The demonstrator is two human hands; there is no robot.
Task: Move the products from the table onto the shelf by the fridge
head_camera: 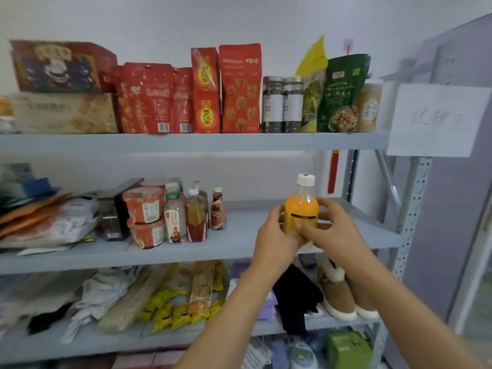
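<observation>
**Orange bottle held in both hands at the middle shelf, right half**

Right hand: fingers curled round the right side of the bottle, with the thumb laid across the lower front of the label. Left hand: fingers curled round the left side, their tips hidden behind the bottle. Both hands have hold of it; neither is spread open.

Bottle: upright, with a white cap, orange contents and a dark band on the label. The hands hide its base, so contact with the board cannot be told. It stands over the right half of the middle shelf, near the front edge and well apart from the other goods there.

Middle shelf, going left: a coffee bottle, then two drink bottles close together, with more partly hidden behind. Just beside them are two noodle cups, one stacked on the other, then a dark box. Flat packets are heaped at the left end.

Top shelf: red packs around the middle, two jars side by side, and a green pouch towards the right end. A paper sheet hangs at the right corner.

Lower shelf: boots at the right end, below the hands, and yellow sachets mid-board.

Fridge: just beside the shelf's right posts.
</observation>
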